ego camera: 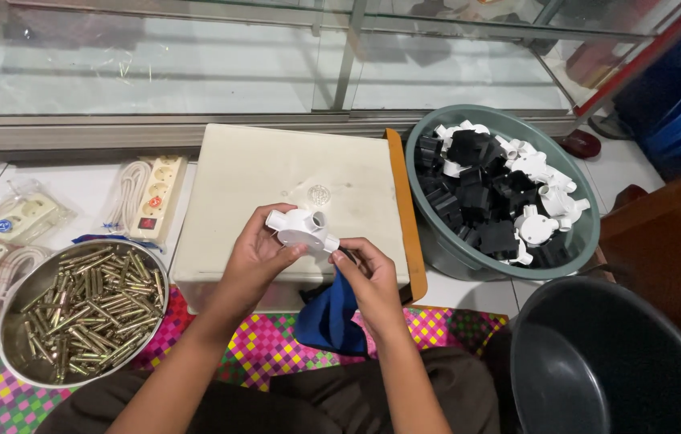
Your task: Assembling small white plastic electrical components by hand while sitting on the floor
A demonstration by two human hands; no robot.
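Left hand (pixel 256 253): seen at the centre of the frame, fingers curled around a white plastic junction box (pixel 303 229), which is gripped from the left side.
Right hand (pixel 369 273): placed just right of centre; the junction box's right spout is pinched between thumb and forefinger, and a blue cloth (pixel 328 317) is held beneath the palm.
Junction box: held between both hands, above the near edge of a cream-coloured box lid (pixel 292 181).
Green basin (pixel 586 241): located at the right; filled with black and white plastic fittings (pixel 493 201).
Metal bowl (pixel 15 354): located at the lower left; filled with brass-coloured bolts (pixel 91 301).
Dark bucket (pixel 606 362): observed at the lower right.
Packaged power strips (pixel 151 197): laid at the left.
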